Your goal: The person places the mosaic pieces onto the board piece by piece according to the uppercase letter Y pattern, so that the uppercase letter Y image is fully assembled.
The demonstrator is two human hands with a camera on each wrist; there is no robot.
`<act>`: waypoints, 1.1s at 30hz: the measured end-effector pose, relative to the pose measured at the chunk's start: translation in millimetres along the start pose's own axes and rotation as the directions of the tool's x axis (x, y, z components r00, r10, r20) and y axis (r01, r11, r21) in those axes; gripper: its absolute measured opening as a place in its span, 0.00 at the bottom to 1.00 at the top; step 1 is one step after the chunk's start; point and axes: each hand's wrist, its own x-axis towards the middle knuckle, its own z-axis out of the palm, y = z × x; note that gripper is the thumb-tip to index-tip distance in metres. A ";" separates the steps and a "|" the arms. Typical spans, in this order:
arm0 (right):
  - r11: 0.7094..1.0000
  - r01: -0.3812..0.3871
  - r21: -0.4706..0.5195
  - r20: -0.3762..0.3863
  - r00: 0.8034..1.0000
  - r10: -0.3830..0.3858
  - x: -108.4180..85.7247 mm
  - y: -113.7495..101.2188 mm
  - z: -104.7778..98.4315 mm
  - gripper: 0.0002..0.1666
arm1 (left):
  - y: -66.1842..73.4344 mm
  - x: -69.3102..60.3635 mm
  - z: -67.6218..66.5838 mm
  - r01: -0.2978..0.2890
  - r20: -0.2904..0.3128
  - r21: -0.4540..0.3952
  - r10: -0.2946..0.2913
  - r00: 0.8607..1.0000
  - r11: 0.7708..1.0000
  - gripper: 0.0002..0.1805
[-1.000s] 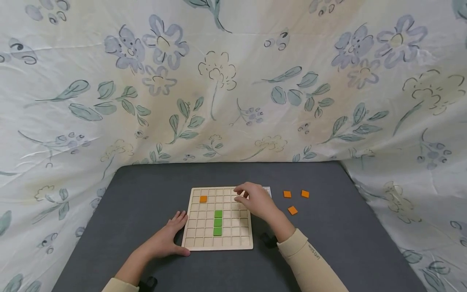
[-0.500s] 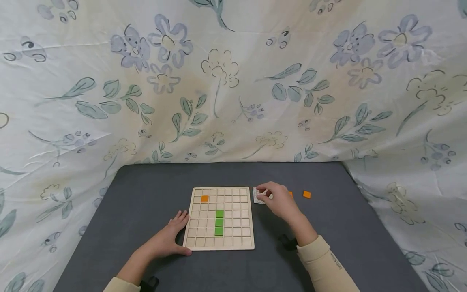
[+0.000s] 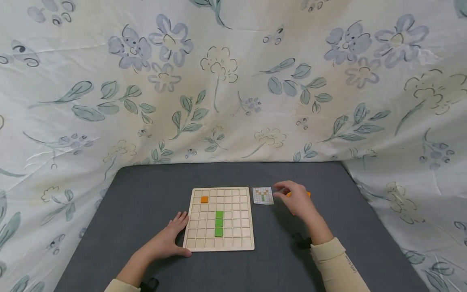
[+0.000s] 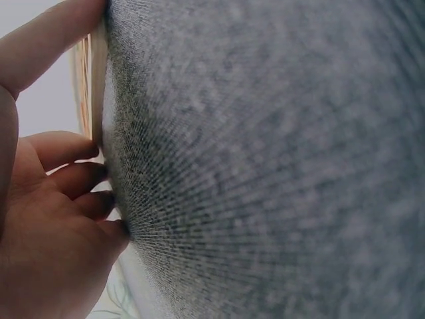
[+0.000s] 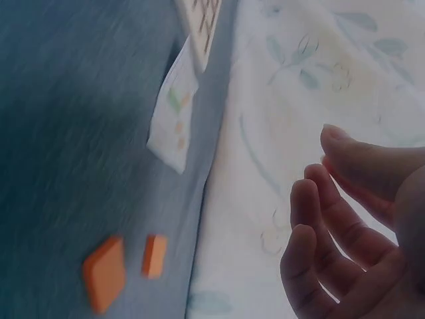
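Observation:
A square wooden grid board (image 3: 237, 242) lies on the table. One orange tile (image 3: 204, 200) sits in its upper left area, and green tiles (image 3: 219, 223) form a short column near its middle. My left hand (image 3: 166, 240) rests against the board's left edge, thumb at the near corner and fingers spread along the side. Right of the board lies a small printed card (image 3: 262, 196). My right hand (image 3: 297, 201) hovers past the card, over loose orange tiles that it partly hides. In the right wrist view, its fingers are loosely bent and hold nothing; two orange tiles (image 5: 104, 274) lie below.
The dark grey table (image 3: 157, 182) carries everything. A floral cloth (image 3: 233, 101) hangs behind its far edge and along the sides. Dark wrist straps (image 3: 302, 241) sit beneath both wrists.
My right hand has moved rightward from above the board, across the card, to the loose orange tiles. That uncovers the card. The left hand stays at the board's edge.

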 end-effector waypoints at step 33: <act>0.927 -0.334 -0.172 0.097 0.930 0.354 4.7 110.1 -32.2 0.25 | 3.3 -3.3 0.1 0.008 -0.010 -0.010 -0.008 1.000 1.000 0.68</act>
